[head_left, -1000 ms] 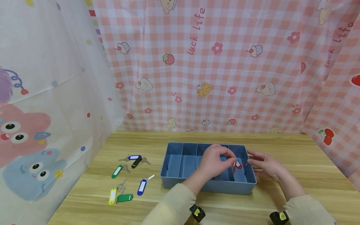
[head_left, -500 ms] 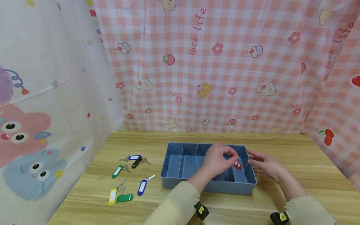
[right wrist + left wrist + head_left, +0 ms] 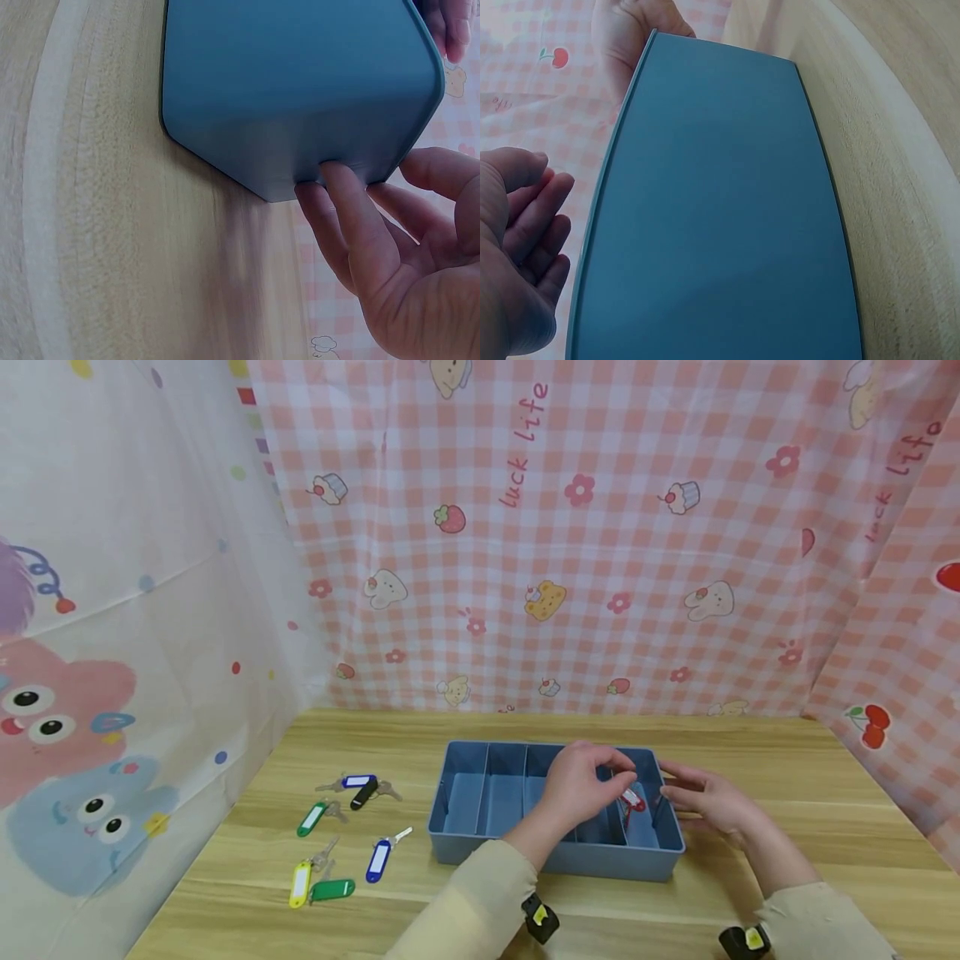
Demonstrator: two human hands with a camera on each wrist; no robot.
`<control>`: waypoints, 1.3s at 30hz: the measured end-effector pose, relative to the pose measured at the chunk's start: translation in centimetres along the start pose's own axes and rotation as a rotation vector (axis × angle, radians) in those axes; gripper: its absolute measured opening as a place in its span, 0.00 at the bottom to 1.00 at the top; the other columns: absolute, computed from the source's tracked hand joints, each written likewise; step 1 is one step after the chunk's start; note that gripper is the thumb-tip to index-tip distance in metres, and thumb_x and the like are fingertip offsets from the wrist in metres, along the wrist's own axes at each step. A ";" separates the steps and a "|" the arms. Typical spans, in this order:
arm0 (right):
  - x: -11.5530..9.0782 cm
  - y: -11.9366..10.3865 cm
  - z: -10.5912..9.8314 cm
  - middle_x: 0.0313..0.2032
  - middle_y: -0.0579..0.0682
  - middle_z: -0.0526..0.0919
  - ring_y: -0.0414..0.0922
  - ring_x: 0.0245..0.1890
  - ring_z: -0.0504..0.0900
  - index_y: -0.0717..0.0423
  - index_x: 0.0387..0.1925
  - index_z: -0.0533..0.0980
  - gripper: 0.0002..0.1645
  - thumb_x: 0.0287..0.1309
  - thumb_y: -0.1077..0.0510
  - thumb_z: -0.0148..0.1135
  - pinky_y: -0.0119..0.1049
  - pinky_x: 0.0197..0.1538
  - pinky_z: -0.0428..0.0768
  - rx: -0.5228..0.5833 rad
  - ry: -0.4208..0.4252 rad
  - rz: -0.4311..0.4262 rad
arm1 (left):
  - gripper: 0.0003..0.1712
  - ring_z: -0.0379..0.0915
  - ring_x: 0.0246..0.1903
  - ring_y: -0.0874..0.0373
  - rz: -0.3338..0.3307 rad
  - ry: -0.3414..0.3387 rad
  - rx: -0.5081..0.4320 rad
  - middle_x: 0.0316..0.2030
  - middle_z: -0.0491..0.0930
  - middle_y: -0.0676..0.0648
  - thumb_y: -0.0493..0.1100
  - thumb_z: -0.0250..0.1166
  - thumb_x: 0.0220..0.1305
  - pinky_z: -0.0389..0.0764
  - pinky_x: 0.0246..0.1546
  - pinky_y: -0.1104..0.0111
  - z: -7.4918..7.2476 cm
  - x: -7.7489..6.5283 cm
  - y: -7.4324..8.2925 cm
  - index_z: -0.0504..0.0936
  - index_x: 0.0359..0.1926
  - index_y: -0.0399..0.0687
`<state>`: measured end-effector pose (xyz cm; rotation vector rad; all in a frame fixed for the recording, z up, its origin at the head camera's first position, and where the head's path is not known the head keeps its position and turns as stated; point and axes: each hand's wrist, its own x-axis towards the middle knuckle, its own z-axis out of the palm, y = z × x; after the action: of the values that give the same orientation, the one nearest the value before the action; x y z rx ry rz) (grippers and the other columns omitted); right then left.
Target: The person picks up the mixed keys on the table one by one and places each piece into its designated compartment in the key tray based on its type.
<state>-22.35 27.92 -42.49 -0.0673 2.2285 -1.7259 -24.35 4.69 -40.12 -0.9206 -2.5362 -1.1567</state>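
Note:
The blue divided tray (image 3: pixel 607 862) stands on the table. My left hand (image 3: pixel 581 785) hovers over its right part, thumb and index fingertips close together. In the left wrist view the fingers of the left hand (image 3: pixel 529 232) are loosely bent, with nothing showing between them. Just beneath, a red key tag (image 3: pixel 636 802) lies low in the rightmost compartment, partly hidden by the hand. My right hand (image 3: pixel 712 802) rests its fingertips against the tray's right end. In the right wrist view, extended fingers (image 3: pixel 352 217) touch the outer end wall, with the thumb by the rim.
Left of the tray lie several tagged keys: blue (image 3: pixel 378 860), another blue (image 3: pixel 359 782), black (image 3: pixel 364 793), green (image 3: pixel 312 818), another green (image 3: pixel 332 889) and yellow (image 3: pixel 301 883). A pink checked curtain (image 3: pixel 570 543) hangs behind the wooden table (image 3: pixel 397 927).
My left hand has shifted slightly right, and the red key tag has turned and dropped away from its fingertips into the rightmost compartment. The right hand has stayed at the tray's end.

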 end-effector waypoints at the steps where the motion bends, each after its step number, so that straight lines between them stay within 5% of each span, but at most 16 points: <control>1: 0.0 0.0 0.0 0.66 0.76 0.62 0.56 0.55 0.78 0.67 0.75 0.49 0.40 0.72 0.57 0.55 0.51 0.52 0.80 0.002 -0.001 0.002 | 0.08 0.74 0.44 0.67 0.000 -0.001 0.000 0.36 0.84 0.63 0.49 0.68 0.66 0.74 0.47 0.75 0.0 0.0 0.0 0.89 0.43 0.56; 19: 0.0 -0.1 0.0 0.65 0.75 0.63 0.53 0.54 0.79 0.68 0.75 0.48 0.41 0.72 0.57 0.55 0.48 0.52 0.81 0.018 -0.015 0.001 | 0.18 0.73 0.52 0.65 0.120 -0.116 0.003 0.49 0.83 0.57 0.50 0.67 0.67 0.70 0.56 0.75 -1.4 -0.8 0.2 0.84 0.55 0.50; 39: -0.1 -0.2 0.0 0.65 0.75 0.63 0.53 0.53 0.79 0.68 0.75 0.48 0.41 0.72 0.57 0.56 0.49 0.51 0.81 0.021 -0.009 0.010 | 0.22 0.71 0.57 0.62 0.198 -0.103 -0.022 0.53 0.82 0.56 0.50 0.69 0.65 0.67 0.61 0.68 -3.3 -2.2 0.2 0.82 0.58 0.51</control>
<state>-22.30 27.86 -42.33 -0.0592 2.2010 -1.7399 -22.69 1.38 -38.69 -1.2349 -2.4462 -1.1067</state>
